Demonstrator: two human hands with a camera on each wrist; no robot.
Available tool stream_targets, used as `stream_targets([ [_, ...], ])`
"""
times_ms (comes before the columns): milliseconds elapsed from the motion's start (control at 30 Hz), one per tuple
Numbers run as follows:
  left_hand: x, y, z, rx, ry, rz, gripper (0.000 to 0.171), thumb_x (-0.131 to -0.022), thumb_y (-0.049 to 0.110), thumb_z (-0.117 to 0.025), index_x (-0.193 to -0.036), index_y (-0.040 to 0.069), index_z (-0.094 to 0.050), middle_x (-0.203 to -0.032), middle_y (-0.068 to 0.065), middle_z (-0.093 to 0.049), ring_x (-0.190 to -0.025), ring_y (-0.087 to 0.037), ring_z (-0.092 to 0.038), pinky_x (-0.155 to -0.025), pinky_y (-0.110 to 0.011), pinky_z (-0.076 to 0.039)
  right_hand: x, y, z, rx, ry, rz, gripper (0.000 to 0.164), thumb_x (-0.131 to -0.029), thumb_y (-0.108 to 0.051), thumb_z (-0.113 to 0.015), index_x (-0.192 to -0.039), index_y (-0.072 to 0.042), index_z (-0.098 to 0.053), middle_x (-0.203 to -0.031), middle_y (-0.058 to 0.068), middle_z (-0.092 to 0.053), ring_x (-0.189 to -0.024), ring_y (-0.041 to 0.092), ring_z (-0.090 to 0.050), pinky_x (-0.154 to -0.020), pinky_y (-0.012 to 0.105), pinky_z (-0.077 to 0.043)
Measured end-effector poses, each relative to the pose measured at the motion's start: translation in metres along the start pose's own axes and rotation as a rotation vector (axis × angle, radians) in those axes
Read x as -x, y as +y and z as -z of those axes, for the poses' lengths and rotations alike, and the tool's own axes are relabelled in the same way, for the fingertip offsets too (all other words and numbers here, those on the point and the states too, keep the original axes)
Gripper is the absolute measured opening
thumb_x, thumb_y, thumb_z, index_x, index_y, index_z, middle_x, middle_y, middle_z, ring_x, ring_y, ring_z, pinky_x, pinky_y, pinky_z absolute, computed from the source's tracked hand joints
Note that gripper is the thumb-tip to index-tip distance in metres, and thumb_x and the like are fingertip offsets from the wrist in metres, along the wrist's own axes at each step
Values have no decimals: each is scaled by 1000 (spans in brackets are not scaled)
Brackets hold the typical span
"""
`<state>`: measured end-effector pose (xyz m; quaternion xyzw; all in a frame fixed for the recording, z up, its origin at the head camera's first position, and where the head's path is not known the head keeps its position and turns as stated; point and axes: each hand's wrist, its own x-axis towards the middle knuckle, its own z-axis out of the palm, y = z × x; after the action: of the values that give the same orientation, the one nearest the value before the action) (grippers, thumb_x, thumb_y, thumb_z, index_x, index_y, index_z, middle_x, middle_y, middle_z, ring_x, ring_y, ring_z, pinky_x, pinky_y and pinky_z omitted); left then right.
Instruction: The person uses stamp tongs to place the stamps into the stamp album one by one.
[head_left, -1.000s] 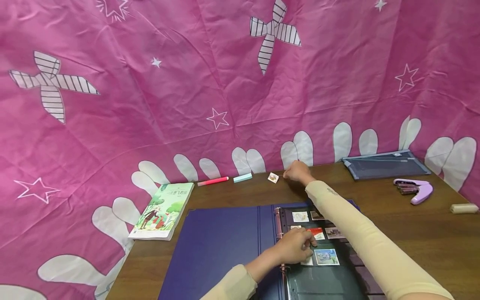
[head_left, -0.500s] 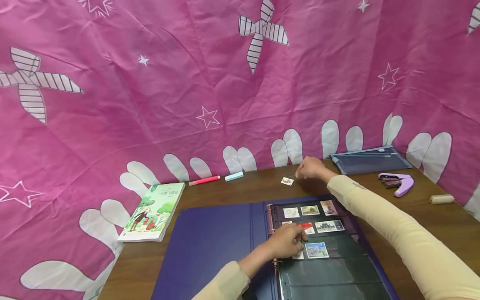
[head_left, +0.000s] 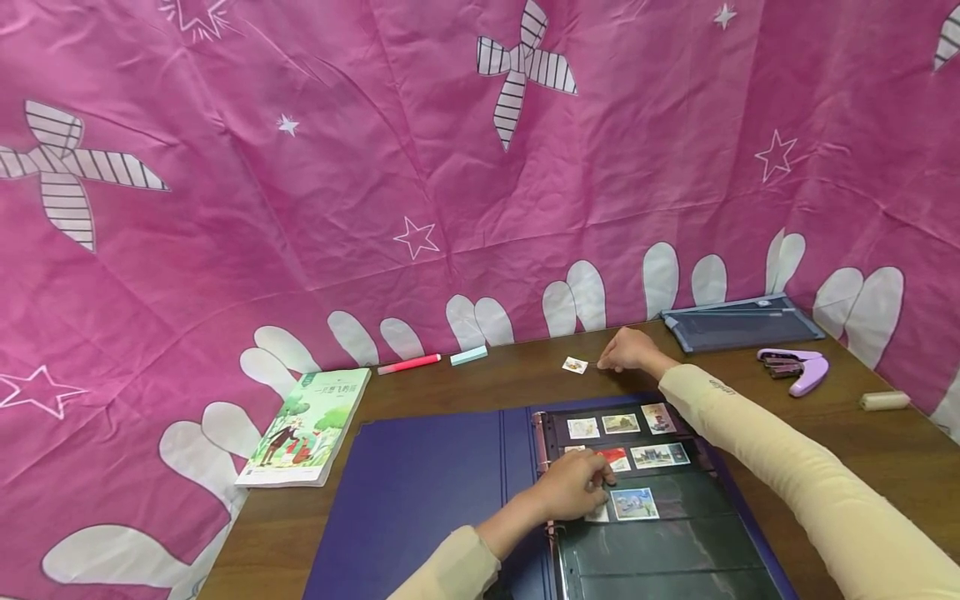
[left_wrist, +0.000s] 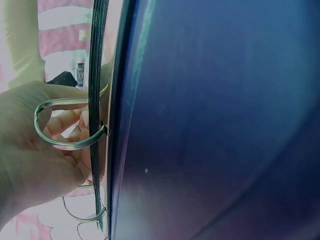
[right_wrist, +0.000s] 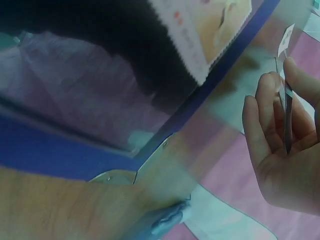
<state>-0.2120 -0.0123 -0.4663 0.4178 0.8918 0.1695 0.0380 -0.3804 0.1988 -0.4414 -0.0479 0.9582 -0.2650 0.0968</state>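
My right hand (head_left: 630, 348) holds a pair of tweezers (right_wrist: 288, 115) between thumb and fingers, above the far part of the table. A small white-edged stamp (head_left: 574, 365) is at the tweezers' tips; whether they pinch it I cannot tell. An open blue stamp album (head_left: 427, 492) lies in front, its black pocket page (head_left: 660, 542) bearing several stamps in the upper rows. My left hand (head_left: 573, 483) rests on that page near the binder rings (left_wrist: 37, 117), fingers loosely bent, partly covering stamps beside a blue picture stamp (head_left: 633, 504).
A green-covered book (head_left: 307, 429) lies left of the album. Along the back are a pink marker (head_left: 408, 364) and a light blue bar (head_left: 468, 356). To the right lie a zip pouch (head_left: 742, 323), a purple stapler (head_left: 795, 367) and a cream roll (head_left: 885, 401). Pink cloth (head_left: 337, 208) hangs behind.
The head view has turned slightly right. My right hand and the stamp have moved right along the back of the table, then nearly stopped. My left hand has stayed on the page.
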Motion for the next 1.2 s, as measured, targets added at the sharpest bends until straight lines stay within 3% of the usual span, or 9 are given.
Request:
stream_targets([
  [200, 0, -1, 0, 1, 4, -10, 15, -78, 16, -67, -93, 17, -66, -76, 8, -57, -71, 2, -42, -67, -8, -32, -9, 3, -5, -108, -26, 34, 17, -74, -26, -74, -81, -11, -77, -69, 1, -73, -57, 9, -65, -57, 24, -49],
  [300, 0, -1, 0, -12, 9, -18, 14, -78, 16, -67, -93, 17, -65, -75, 8, -57, -70, 2, -42, -67, -7, -32, -8, 1, -7, -117, 6, 29, 14, -74, -22, -71, -79, -10, -77, -70, 3, -73, -57, 9, -65, -57, 24, -47],
  [433, -1, -1, 0, -16, 10, -19, 14, -79, 16, -67, -93, 16, -65, -75, 7, -57, -71, 1, -43, -68, -8, -32, -4, -8, -6, -99, 53, -19, 14, -73, -16, -68, -77, -6, -77, -70, 6, -73, -58, 10, -66, -57, 23, -46],
  [633, 0, 0, 0, -10, 2, -12, 15, -79, 16, -67, -93, 16, -66, -76, 7, -57, -72, 1, -43, -69, -9, -33, -4, -8, -5, -234, 45, -79, 15, -70, -13, -72, -78, -1, -75, -62, 1, -69, -55, 8, -64, -59, 25, -53],
  [1000, 1, -2, 0, -8, 13, -17, 15, -79, 16, -67, -93, 16, -66, -76, 7, -57, -70, 2, -43, -68, -8, -32, -2, -4, -2, -385, -106, -190, 15, -76, -16, -73, -77, -2, -67, -52, -7, -60, -50, 5, -58, -59, 25, -52],
  [1200, 1, 0, 0, -7, 17, -26, 14, -79, 17, -68, -93, 16, -66, -75, 7, -57, -71, 2, -42, -67, -8, -31, -3, -3, -7, -442, -124, -212, 14, -77, -16, -72, -69, -8, -65, -50, -8, -59, -47, 3, -56, -57, 24, -51],
])
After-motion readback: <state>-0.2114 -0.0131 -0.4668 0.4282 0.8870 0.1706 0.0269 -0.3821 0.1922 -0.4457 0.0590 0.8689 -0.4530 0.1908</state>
